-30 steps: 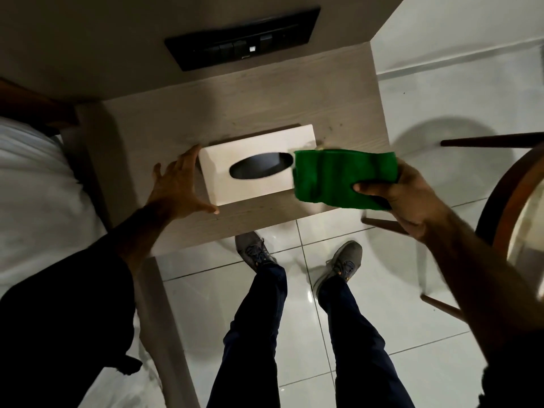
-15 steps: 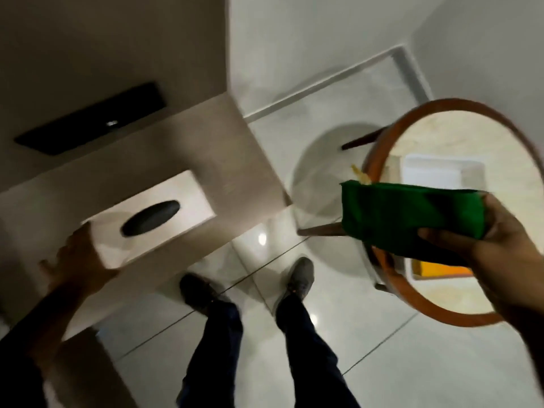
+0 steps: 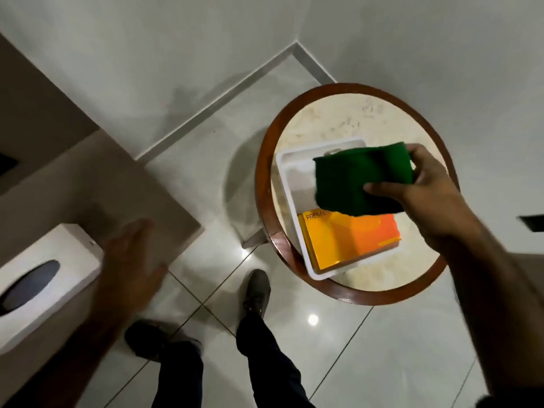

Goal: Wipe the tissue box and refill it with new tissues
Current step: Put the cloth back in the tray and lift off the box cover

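The white tissue box [image 3: 44, 278] with a dark oval slot sits at the left on the wooden bedside table [image 3: 97, 187]. My left hand [image 3: 129, 260] is blurred, open, just right of the box and off it. My right hand [image 3: 426, 189] is shut on a folded green cloth [image 3: 359, 181], held over a white tray [image 3: 294, 201] on the round table [image 3: 323, 119]. In the tray lies an orange and yellow pack of new tissues [image 3: 350, 240], its far end hidden by the cloth.
The round table has a dark wooden rim [image 3: 262, 184] and a pale marble top, standing in the room corner. Glossy floor tiles [image 3: 353, 348] lie between both tables. My legs and shoes [image 3: 256, 290] stand below.
The view swung right from the bedside table to the round table. My right hand carried the green cloth away from the tissue box to above the tray. My left hand came off the box.
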Motion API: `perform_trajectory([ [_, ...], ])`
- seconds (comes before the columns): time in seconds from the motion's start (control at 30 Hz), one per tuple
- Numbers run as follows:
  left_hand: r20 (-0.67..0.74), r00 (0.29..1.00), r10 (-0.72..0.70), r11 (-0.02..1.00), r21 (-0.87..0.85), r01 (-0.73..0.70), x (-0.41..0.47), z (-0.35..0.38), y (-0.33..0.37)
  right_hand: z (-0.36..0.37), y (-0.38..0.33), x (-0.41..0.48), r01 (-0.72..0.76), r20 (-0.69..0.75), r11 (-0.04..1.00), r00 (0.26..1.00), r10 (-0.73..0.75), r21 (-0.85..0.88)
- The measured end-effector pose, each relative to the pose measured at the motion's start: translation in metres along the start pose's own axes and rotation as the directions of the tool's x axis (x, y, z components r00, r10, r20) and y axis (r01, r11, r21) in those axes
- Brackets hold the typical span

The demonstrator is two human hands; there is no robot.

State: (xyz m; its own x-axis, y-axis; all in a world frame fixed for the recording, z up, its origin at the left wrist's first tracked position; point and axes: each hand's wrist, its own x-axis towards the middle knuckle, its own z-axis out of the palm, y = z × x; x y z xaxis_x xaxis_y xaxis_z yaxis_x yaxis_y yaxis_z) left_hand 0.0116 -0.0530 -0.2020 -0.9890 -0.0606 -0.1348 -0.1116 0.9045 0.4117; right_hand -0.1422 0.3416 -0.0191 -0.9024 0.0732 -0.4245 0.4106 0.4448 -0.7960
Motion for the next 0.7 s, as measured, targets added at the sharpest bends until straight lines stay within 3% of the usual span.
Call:
perform_trajectory([
  [0.1, -0.009, 0.993, 0.116, 0.986, -0.123, -0.116, 0.033, 0.008, 0.089, -0.005, 0.018, 0.042, -0.055, 0.217, 0.985, 0.976, 0.019, 0.161],
  [0.2, -0.046, 0.977, 0.21, 0.958, -0.191, -0.215, 0.065, 0.02, 0.161, 0.002, 0.051, 0.089, -0.154, 0.333, 0.979, 0.937, 0.101, 0.136],
  [0.33, -0.013, 0.968, 0.251, 0.955, -0.158, -0.25, 0.1, 0.039, 0.211, 0.018, 0.1, 0.131, -0.2, 0.207, 0.978, 0.956, 0.206, -0.051],
  [0.5, 0.042, 0.967, 0.25, 0.963, -0.118, -0.244, 0.119, 0.059, 0.212, 0.017, 0.125, 0.149, -0.081, -0.095, 0.934, 0.994, 0.05, -0.349],
  [0.6, 0.058, 0.966, 0.252, 0.963, -0.108, -0.245, 0.116, 0.065, 0.202, 0.017, 0.13, 0.147, -0.039, -0.157, 0.89, 0.987, -0.036, -0.455],
  [0.7, 0.043, 0.972, 0.23, 0.969, -0.105, -0.225, 0.107, 0.066, 0.188, 0.018, 0.128, 0.138, -0.018, -0.209, 0.778, 0.967, -0.147, -0.628],
])
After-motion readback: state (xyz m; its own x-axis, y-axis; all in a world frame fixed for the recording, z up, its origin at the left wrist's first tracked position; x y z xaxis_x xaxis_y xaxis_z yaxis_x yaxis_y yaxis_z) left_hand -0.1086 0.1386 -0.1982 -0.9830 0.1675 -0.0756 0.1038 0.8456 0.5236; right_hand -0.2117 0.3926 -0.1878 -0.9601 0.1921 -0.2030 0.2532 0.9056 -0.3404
